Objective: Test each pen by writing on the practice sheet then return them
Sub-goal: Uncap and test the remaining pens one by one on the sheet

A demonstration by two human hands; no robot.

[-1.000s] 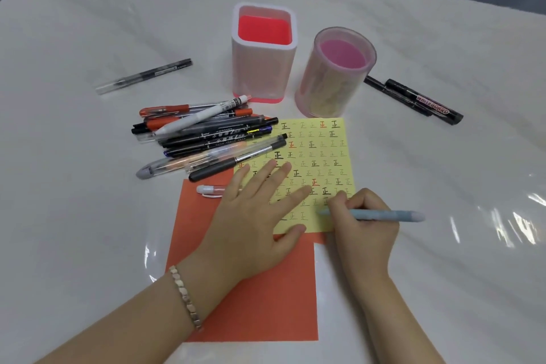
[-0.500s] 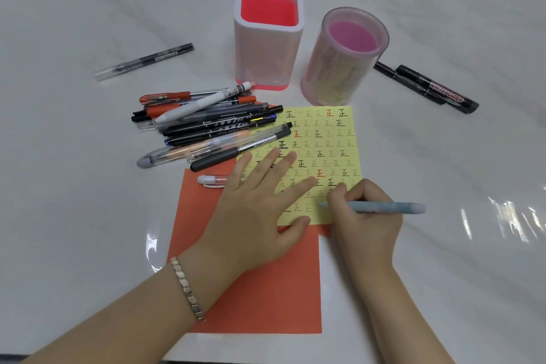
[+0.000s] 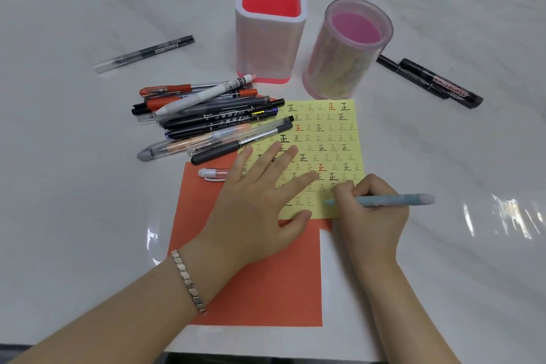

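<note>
A yellow practice sheet (image 3: 325, 139) printed with rows of characters lies on an orange sheet (image 3: 266, 284). My left hand (image 3: 260, 204) presses flat on the yellow sheet's lower left, fingers spread. My right hand (image 3: 372, 213) grips a light blue pen (image 3: 393, 199) with its tip on the sheet's lower right part. A pile of several pens (image 3: 206, 118) lies left of the sheet. A clear pen cap (image 3: 211, 173) rests on the orange sheet by my left hand.
Two pen holders stand behind the sheet: a square pink-bottomed one (image 3: 270, 26) and a round clear one (image 3: 348, 47). Black whiteboard markers (image 3: 440, 83) lie to the right, a single clear pen (image 3: 144, 53) far left. The white table's near edge (image 3: 266, 356) is close.
The view has shifted slightly, so everything sits a little higher in frame. My right hand with the blue pen has stayed on the sheet's lower right; my left hand stays flat.
</note>
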